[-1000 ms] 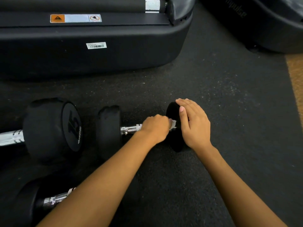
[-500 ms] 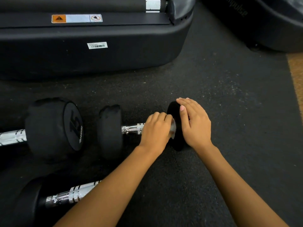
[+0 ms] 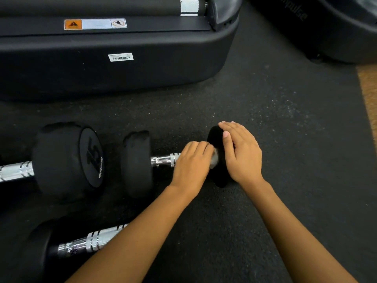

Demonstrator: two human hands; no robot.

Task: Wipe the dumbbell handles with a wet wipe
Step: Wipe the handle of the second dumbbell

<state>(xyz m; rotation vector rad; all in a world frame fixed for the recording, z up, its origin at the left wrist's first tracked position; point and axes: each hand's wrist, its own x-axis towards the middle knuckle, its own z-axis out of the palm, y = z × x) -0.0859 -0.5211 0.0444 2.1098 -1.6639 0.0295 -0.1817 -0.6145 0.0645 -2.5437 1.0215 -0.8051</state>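
My left grip is curled round the wet wipe and the chrome handle of the small dumbbell, hard against its right head. My right grip lies flat, fingers straight, on that head. The dumbbell lies on the black floor, beside a larger dumbbell marked 15.

Three dumbbells lie on the floor: the middle dumbbell, the left dumbbell marked 15, and the near dumbbell at the near left. There are two hands, the left hand and the right hand, and one wet wipe. Two black machine bases stand far off, the left machine base and the right machine base. The left one carries two labels, a warning label and a barcode label.
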